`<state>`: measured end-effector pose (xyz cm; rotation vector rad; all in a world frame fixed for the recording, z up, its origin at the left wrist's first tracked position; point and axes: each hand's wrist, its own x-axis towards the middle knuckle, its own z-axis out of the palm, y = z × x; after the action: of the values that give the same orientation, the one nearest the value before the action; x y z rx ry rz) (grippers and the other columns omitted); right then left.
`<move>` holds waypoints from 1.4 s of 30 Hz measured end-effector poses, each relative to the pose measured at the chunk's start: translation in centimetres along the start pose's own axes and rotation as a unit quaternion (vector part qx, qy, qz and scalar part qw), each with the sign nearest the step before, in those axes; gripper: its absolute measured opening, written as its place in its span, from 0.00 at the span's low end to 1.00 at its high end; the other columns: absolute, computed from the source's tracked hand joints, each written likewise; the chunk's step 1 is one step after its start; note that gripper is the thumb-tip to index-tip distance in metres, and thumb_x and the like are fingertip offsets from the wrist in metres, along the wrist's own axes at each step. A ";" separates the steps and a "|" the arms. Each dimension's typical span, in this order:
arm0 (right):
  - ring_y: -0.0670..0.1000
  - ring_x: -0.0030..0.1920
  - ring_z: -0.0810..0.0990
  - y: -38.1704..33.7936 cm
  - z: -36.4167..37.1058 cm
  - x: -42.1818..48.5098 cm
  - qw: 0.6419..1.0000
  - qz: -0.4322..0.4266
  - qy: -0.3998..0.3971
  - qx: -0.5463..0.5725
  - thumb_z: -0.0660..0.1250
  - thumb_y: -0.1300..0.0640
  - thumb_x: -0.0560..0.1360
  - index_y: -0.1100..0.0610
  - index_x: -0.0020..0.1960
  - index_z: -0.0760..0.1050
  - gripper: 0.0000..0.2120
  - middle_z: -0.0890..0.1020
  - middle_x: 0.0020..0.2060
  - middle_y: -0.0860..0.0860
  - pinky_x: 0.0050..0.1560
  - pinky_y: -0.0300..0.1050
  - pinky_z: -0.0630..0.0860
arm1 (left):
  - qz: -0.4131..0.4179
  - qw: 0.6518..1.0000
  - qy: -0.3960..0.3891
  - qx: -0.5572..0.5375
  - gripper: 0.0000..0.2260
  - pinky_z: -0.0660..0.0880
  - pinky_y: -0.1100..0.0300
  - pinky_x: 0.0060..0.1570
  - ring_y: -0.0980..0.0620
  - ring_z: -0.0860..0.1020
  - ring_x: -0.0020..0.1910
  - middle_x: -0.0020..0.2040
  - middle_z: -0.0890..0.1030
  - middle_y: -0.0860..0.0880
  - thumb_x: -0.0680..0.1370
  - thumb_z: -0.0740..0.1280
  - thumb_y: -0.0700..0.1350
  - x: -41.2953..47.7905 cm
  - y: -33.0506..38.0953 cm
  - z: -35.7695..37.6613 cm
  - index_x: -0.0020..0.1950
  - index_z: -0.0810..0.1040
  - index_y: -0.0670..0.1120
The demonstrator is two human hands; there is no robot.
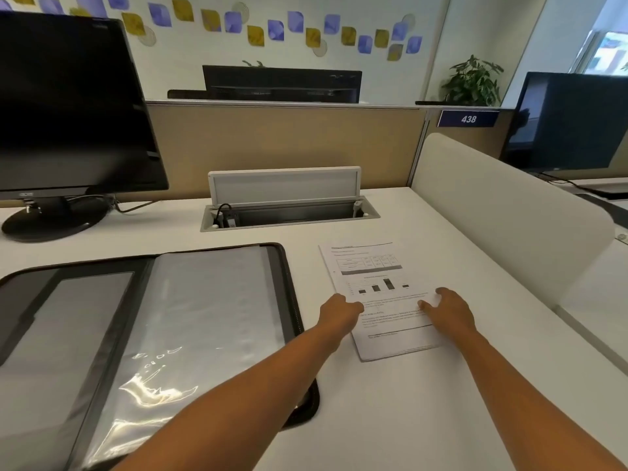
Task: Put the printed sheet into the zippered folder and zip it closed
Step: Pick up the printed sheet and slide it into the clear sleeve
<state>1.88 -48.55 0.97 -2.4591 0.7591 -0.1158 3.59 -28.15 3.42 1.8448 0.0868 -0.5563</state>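
Lying flat on the white desk [390,419], the sheet [377,287] is sitting just right of the open folder [204,300], its long edges tilted a little against the desk edge. You are resting both hands on its lower half. Your left hand [339,312] is sitting at the sheet's left edge, fingers curled under; whether they are gripping the paper I cannot tell. Your right hand [448,311] is pressing down near the right edge, fingers spread loosely and flat, gripping nothing.

Bare desk is showing between sheet and folder, more of it below the sheet toward you, and a strip on the right up to the low white divider [509,212]. Behind the sheet, the cable box [289,212] is standing with its lid up, a plug and cable inside at its left end.

The folder is lying fully open, black zip border running round it, clear plastic sleeves [210,311] filling the right half and glaring near the bottom. Your left forearm is crossing its lower right corner. A monitor [68,107] is standing at the far left.

The sheet is printed: a table up top, a small bar chart below, then text lines.
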 end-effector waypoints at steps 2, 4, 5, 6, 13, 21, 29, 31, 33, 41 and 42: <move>0.62 0.68 0.64 0.1 0.1 0.4 1.000 0.005 -0.003 -0.023 0.65 0.50 0.75 0.64 0.68 0.62 0.29 0.69 0.67 0.62 0.66 0.53 0.64 | -0.009 1.000 0.012 -0.021 0.20 0.66 0.63 0.49 0.47 0.71 0.63 0.69 0.70 0.45 0.79 0.61 0.43 0.6 0.2 0.7 0.69 0.64 0.41; 0.62 0.68 0.64 0.0 0.4 0.5 0.999 0.002 0.006 -0.040 0.65 0.49 0.75 0.64 0.68 0.61 0.29 0.70 0.66 0.63 0.64 0.54 0.66 | -0.016 0.999 0.025 -0.044 0.20 0.66 0.63 0.49 0.47 0.70 0.64 0.69 0.70 0.45 0.79 0.61 0.43 0.9 0.4 1.3 0.70 0.64 0.41; 0.62 0.67 0.64 0.0 0.4 0.6 0.999 0.001 0.011 -0.048 0.65 0.50 0.75 0.64 0.68 0.61 0.29 0.70 0.65 0.63 0.63 0.54 0.66 | -0.019 0.998 0.031 -0.056 0.20 0.66 0.63 0.49 0.47 0.70 0.64 0.69 0.70 0.45 0.79 0.61 0.43 1.0 0.6 1.5 0.70 0.64 0.41; 0.62 0.67 0.64 -0.1 0.5 0.6 0.998 0.003 0.017 -0.054 0.65 0.50 0.75 0.64 0.68 0.61 0.29 0.70 0.65 0.63 0.63 0.54 0.66 | -0.024 0.997 0.037 -0.066 0.20 0.66 0.62 0.48 0.47 0.71 0.62 0.68 0.70 0.45 0.78 0.61 0.42 1.1 0.7 1.6 0.69 0.64 0.41; 0.63 0.66 0.68 0.0 0.3 0.7 0.999 0.050 0.009 -0.019 0.64 0.52 0.75 0.66 0.67 0.63 0.27 0.70 0.65 0.64 0.63 0.53 0.67 | -0.086 0.980 0.068 -0.165 0.12 0.74 0.59 0.46 0.45 0.76 0.48 0.57 0.78 0.40 0.76 0.62 0.37 2.5 -0.1 0.5 0.60 0.71 0.38; 0.62 0.62 0.72 -2.5 1.0 -0.6 0.991 0.058 -0.044 0.114 0.61 0.64 0.76 0.66 0.64 0.68 0.17 0.74 0.63 0.62 0.59 0.48 0.68 | -0.062 0.989 0.057 -0.120 0.11 0.76 0.52 0.56 0.43 0.76 0.54 0.55 0.78 0.42 0.80 0.55 0.38 1.9 -0.8 -1.5 0.56 0.74 0.40; 0.57 0.50 0.78 -10.4 0.7 -4.7 0.902 -0.022 -0.106 0.417 0.59 0.64 0.77 0.60 0.62 0.67 0.14 0.77 0.58 0.58 0.50 0.51 0.75 | 0.107 0.975 0.088 -0.175 0.12 0.77 0.60 0.34 0.51 0.80 0.43 0.44 0.80 0.52 0.79 0.57 0.36 -1.8 -1.1 -11.2 0.50 0.75 0.52; 0.56 0.49 0.79 -12.9 1.4 -6.2 0.864 -0.055 -0.155 0.476 0.59 0.65 0.77 0.59 0.61 0.66 0.14 0.77 0.56 0.57 0.48 0.52 0.78 | 0.144 0.965 0.110 -0.188 0.14 0.78 0.60 0.35 0.50 0.80 0.45 0.46 0.81 0.52 0.78 0.57 0.36 -3.0 -1.3 -14.5 0.49 0.75 0.54; 0.54 0.49 0.79 -15.3 2.4 -7.7 0.854 -0.091 -0.171 0.483 0.59 0.66 0.77 0.57 0.60 0.65 0.13 0.77 0.55 0.56 0.49 0.51 0.78 | 0.177 0.957 0.132 -0.186 0.14 0.79 0.58 0.38 0.49 0.80 0.47 0.47 0.81 0.51 0.79 0.57 0.36 -4.2 -1.8 -17.4 0.49 0.75 0.55; 0.55 0.53 0.79 -21.6 7.3 -12.5 0.829 -0.206 -0.182 0.487 0.59 0.56 0.78 0.53 0.60 0.69 0.11 0.79 0.54 0.53 0.51 0.54 0.80 | 0.215 0.933 0.191 -0.218 0.11 0.77 0.56 0.42 0.48 0.79 0.49 0.48 0.81 0.48 0.75 0.61 0.34 -6.7 -5.7 -25.1 0.49 0.75 0.50; 0.56 0.53 0.79 -22.0 7.8 -12.8 0.831 -0.210 -0.184 0.481 0.59 0.56 0.78 0.52 0.60 0.69 0.11 0.79 0.54 0.53 0.52 0.55 0.80 | 0.211 0.933 0.195 -0.219 0.10 0.77 0.55 0.42 0.48 0.79 0.49 0.47 0.81 0.48 0.75 0.63 0.34 -6.7 -6.1 -25.6 0.48 0.76 0.49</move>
<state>3.93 -22.74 7.17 -1.5377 -0.0655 -0.1363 4.08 -1.22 6.96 1.4491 0.0699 0.1325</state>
